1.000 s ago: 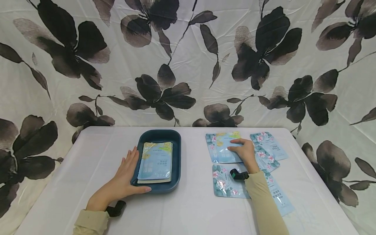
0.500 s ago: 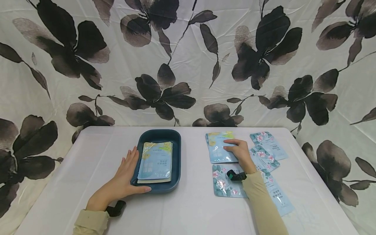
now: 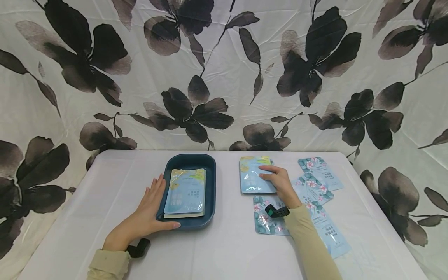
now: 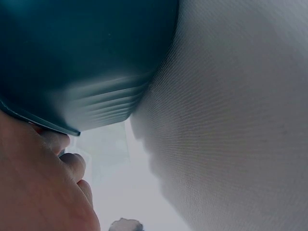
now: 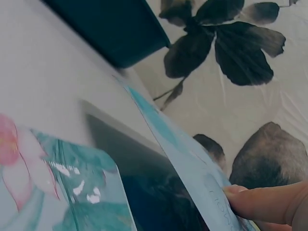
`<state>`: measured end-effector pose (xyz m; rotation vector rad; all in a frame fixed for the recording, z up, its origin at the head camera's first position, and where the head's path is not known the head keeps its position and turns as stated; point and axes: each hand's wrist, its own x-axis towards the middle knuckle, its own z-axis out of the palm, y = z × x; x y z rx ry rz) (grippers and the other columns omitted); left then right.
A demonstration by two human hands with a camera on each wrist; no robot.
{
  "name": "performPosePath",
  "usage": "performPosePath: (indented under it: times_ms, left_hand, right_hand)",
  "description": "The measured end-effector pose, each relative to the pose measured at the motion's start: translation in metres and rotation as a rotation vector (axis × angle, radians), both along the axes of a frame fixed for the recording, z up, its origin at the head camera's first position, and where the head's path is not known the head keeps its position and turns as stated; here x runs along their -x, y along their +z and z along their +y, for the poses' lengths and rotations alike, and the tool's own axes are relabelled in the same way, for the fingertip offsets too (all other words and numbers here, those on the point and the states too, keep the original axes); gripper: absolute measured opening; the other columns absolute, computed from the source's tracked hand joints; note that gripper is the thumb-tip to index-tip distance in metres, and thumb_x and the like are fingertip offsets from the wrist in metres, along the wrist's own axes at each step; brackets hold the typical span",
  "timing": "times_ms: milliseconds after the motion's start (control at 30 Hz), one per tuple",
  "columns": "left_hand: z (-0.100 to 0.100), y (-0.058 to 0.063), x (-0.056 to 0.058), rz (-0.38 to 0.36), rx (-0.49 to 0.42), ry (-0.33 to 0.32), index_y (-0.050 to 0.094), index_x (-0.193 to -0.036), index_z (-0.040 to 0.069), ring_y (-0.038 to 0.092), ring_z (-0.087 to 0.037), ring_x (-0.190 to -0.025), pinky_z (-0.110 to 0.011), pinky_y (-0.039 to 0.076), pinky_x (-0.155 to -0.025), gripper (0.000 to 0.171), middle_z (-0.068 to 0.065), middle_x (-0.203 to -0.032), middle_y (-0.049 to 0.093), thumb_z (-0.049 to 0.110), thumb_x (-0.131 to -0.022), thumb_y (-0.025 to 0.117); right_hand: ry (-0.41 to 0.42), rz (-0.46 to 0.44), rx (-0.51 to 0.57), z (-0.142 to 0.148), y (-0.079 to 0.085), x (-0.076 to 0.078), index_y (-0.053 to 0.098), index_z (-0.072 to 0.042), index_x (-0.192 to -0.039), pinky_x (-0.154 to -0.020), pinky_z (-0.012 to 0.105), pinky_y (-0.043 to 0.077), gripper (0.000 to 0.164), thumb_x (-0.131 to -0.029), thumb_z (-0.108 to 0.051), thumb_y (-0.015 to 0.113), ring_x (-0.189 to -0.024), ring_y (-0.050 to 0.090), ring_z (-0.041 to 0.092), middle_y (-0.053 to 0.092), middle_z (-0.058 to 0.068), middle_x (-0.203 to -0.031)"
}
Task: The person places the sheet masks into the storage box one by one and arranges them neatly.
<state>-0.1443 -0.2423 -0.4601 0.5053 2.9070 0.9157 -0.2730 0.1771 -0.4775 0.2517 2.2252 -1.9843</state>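
Observation:
A light blue sheet mask packet (image 3: 250, 177) with yellow flowers is pinched by my right hand (image 3: 283, 184), fingers over its face. In the right wrist view my thumb (image 5: 262, 204) presses the raised, tilted packet (image 5: 185, 159), whose shadow falls below it. Another packet's edge peeks out at its upper right in the head view. My left hand (image 3: 147, 210) lies along the left side of a dark blue tray (image 3: 210, 186), fingers straight and thumb over the near rim. Yellow-flowered packets (image 3: 185, 194) lie stacked in the tray. Beside the tray's wall (image 4: 86, 57), the left fingers show in the left wrist view.
Several pink-flowered packets lie at the right: one at the back (image 3: 320, 173), one below it (image 3: 315, 190), one nearer the front (image 3: 329, 229) and one under my right wrist (image 3: 267, 217). A floral cloth (image 3: 224, 77) hangs behind the white table (image 3: 224, 252).
My right hand has slid the yellow-flowered packet left, over the pink-flowered one beneath, and then farther left with it toward the tray. The left hand and the tray have stayed put.

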Motion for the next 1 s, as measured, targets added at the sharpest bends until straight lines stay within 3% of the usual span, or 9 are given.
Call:
performPosePath:
  times_ms: [400,600,700,767,800,833,900,933,1000]
  left_hand:
    - [0.001,0.002,0.0,-0.007,-0.005,-0.003,-0.004,-0.158,0.004,-0.017,-0.032,-0.15,-0.059,-0.007,-0.117,0.137,-0.012,-0.165,-0.013,0.063,-0.069,0.081]
    - [0.001,0.003,-0.001,-0.007,-0.008,-0.005,-0.003,-0.158,0.004,-0.017,-0.032,-0.15,-0.06,-0.007,-0.117,0.136,-0.013,-0.165,-0.012,0.063,-0.069,0.082]
    - [0.001,0.003,-0.001,-0.006,-0.004,-0.001,-0.003,-0.158,0.004,-0.016,-0.032,-0.15,-0.061,-0.006,-0.117,0.136,-0.013,-0.165,-0.012,0.062,-0.069,0.082]
    - [0.001,0.003,-0.001,-0.007,-0.002,0.002,-0.003,-0.158,0.004,-0.016,-0.033,-0.15,-0.061,-0.006,-0.117,0.136,-0.013,-0.165,-0.012,0.062,-0.069,0.082]
    - [0.002,0.003,-0.001,-0.008,-0.002,0.003,-0.003,-0.158,0.004,-0.016,-0.033,-0.15,-0.061,-0.006,-0.117,0.136,-0.013,-0.165,-0.012,0.061,-0.069,0.082]
    - [0.002,0.003,-0.001,-0.007,-0.001,0.004,-0.003,-0.158,0.004,-0.015,-0.034,-0.15,-0.061,-0.006,-0.117,0.136,-0.013,-0.165,-0.011,0.061,-0.069,0.082]
    - [0.001,0.003,-0.001,-0.005,-0.001,0.004,-0.003,-0.158,0.004,-0.014,-0.035,-0.15,-0.061,-0.006,-0.117,0.136,-0.014,-0.165,-0.011,0.061,-0.069,0.082]
    - [0.001,0.003,-0.001,-0.004,-0.001,0.004,-0.003,-0.158,0.004,-0.014,-0.035,-0.15,-0.06,-0.006,-0.117,0.136,-0.014,-0.165,-0.011,0.061,-0.069,0.082]
    - [0.001,0.002,-0.001,-0.002,-0.002,0.003,-0.003,-0.158,0.004,-0.014,-0.035,-0.15,-0.06,-0.006,-0.117,0.136,-0.014,-0.165,-0.011,0.061,-0.069,0.082]
  right_hand:
    - [0.064,-0.007,0.123,-0.025,0.012,-0.006,0.063,0.003,-0.13,-0.113,0.04,0.033,0.043,-0.087,0.009,0.064,-0.14,0.032,0.027,0.031,0.014,-0.156]
    - [0.129,-0.01,0.197,-0.034,0.02,-0.012,0.059,0.002,-0.134,-0.099,0.027,0.045,0.046,-0.089,0.012,0.059,-0.136,0.039,0.026,0.027,0.012,-0.158]
    - [0.18,0.024,0.245,-0.037,0.024,-0.016,0.056,0.005,-0.136,-0.091,0.017,0.046,0.047,-0.09,0.013,0.057,-0.138,0.033,0.023,0.022,0.013,-0.16]
    - [0.213,0.037,0.259,-0.039,0.027,-0.02,0.055,0.004,-0.138,-0.074,0.012,0.046,0.047,-0.092,0.012,0.056,-0.109,0.051,0.016,0.021,0.011,-0.161]
    - [0.234,0.043,0.269,-0.04,0.028,-0.021,0.053,0.004,-0.139,-0.072,0.011,0.045,0.047,-0.092,0.012,0.055,-0.103,0.05,0.011,0.02,0.012,-0.161]
    - [0.253,0.046,0.279,-0.042,0.029,-0.023,0.052,0.004,-0.14,-0.07,0.01,0.044,0.048,-0.093,0.012,0.054,-0.096,0.049,0.005,0.018,0.011,-0.162]
    - [0.268,0.033,0.287,-0.045,0.031,-0.026,0.052,0.001,-0.141,-0.058,0.011,0.038,0.048,-0.094,0.01,0.054,-0.066,0.036,0.003,0.02,0.009,-0.162]
    - [0.276,0.03,0.297,-0.047,0.032,-0.028,0.052,0.001,-0.141,-0.054,0.013,0.034,0.048,-0.094,0.01,0.053,-0.059,0.025,0.005,0.02,0.009,-0.162]
    - [0.289,0.02,0.321,-0.052,0.034,-0.031,0.051,0.001,-0.142,-0.053,0.013,0.034,0.048,-0.094,0.01,0.053,-0.056,0.028,0.001,0.017,0.009,-0.163]
